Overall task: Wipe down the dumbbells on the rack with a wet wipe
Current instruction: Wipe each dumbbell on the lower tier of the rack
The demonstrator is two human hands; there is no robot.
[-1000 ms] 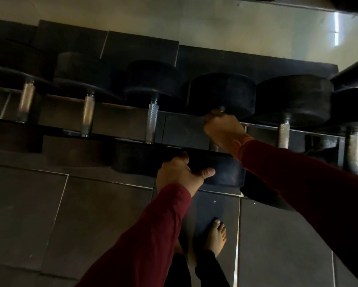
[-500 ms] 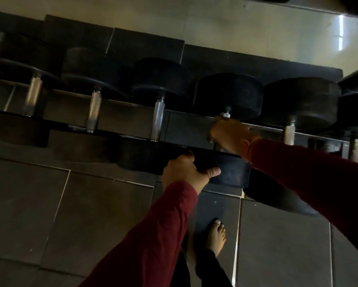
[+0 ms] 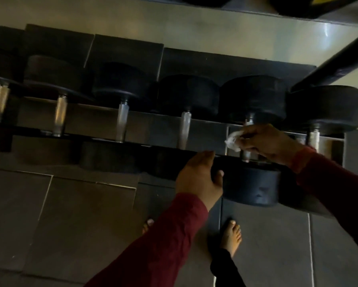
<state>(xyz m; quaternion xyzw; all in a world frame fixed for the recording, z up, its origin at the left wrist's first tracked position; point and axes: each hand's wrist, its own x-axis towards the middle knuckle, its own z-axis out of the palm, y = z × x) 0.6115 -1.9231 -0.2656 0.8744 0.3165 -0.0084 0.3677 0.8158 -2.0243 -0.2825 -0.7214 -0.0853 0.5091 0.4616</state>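
Dim, murky light, glare streak on wall (image 3: 327, 31) upper right, blurry edges

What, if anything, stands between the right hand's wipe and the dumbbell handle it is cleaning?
Nothing visible. The right hand pinches the wet wipe right at the steel handle of the dumbbell; the left hand rests on a near black weight head, off to the side.

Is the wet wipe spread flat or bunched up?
Bunched up: the wet wipe shows as a crumpled white wad gripped in the right hand at the dumbbell handle.
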